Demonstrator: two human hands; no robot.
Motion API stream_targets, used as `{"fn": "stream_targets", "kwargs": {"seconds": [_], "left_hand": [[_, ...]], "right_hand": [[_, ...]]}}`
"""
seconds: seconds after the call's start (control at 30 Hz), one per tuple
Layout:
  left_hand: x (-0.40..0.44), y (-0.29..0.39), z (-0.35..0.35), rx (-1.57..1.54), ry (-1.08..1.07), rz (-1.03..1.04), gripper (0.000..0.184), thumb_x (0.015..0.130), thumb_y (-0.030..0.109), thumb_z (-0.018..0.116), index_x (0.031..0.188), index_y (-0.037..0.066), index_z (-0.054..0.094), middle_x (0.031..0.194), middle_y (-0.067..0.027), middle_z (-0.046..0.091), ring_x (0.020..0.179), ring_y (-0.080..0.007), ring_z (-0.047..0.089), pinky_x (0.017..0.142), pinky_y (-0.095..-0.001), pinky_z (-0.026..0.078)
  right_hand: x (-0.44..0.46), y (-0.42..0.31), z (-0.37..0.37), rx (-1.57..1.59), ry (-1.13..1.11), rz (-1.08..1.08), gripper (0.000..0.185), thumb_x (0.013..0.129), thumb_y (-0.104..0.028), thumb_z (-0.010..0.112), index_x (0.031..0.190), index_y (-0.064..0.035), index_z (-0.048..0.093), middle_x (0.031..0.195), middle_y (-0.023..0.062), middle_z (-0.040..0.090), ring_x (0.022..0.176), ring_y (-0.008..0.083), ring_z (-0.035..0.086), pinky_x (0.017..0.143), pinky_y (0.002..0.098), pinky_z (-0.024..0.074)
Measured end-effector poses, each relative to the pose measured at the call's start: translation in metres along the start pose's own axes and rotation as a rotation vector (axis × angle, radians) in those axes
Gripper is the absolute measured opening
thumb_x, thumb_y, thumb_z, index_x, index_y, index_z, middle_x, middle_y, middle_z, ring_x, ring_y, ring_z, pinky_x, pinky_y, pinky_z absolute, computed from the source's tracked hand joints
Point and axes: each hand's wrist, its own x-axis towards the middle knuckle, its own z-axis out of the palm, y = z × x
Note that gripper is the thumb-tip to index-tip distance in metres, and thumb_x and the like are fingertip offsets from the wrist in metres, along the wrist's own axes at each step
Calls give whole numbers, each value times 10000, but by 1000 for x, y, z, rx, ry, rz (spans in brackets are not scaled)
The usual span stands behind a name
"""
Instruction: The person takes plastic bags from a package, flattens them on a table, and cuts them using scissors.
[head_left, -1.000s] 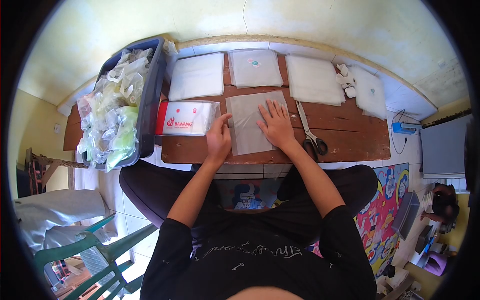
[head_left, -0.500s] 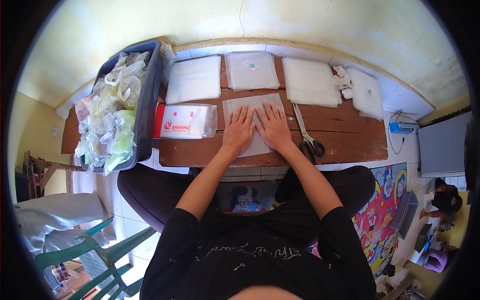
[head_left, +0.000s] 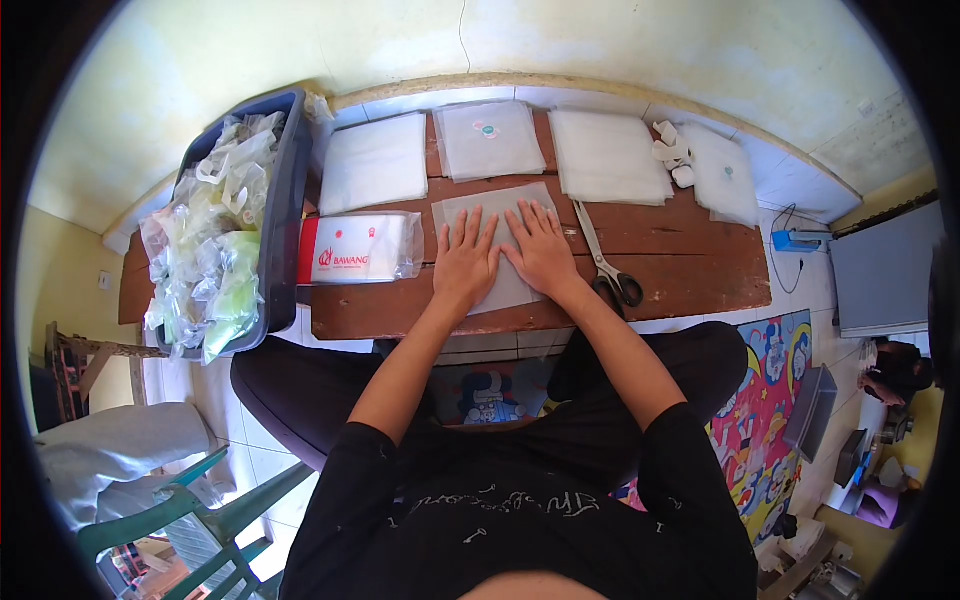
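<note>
Both palms lie flat on a translucent plastic sheet or bag point(head_left: 512, 290) on the brown wooden table point(head_left: 390, 312). My left hand point(head_left: 466, 258) covers its left part, fingers stretched out and pointing away from me. Beside it, my right hand point(head_left: 541, 252) presses on the right part with the fingers spread a little; the two thumbs nearly meet. Scissors point(head_left: 604, 262) with black handles lie just right of my right hand. Left of my left hand sits a red and white pack of plastic bags point(head_left: 358, 250) marked BAWANG.
Along the table's back lie several stacks of clear plastic point(head_left: 375, 160), one with a round green label point(head_left: 487, 130). A white strap bundle point(head_left: 672, 155) is at the right. A dark bin point(head_left: 287, 190) of crumpled plastic stands left. Another person point(head_left: 895, 370) is at far right.
The view has shifted slightly, so the table things appear a little further left. My hands stay flat on the plastic, with the gap between them slightly wider.
</note>
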Motion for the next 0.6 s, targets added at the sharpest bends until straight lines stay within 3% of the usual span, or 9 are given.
{"fn": "stream_targets", "kwargs": {"seconds": [0.6], "left_hand": [[-3, 3, -5, 9, -29, -11, 547, 1020, 369, 366, 1542, 206, 328, 1615, -93, 257, 1496, -300, 213, 1206, -511, 157]], "right_hand": [[32, 40, 11, -60, -81, 69, 684, 1004, -483, 413, 1510, -29, 335, 1575, 195, 308, 1473, 343, 254, 1216, 440, 163]]}}
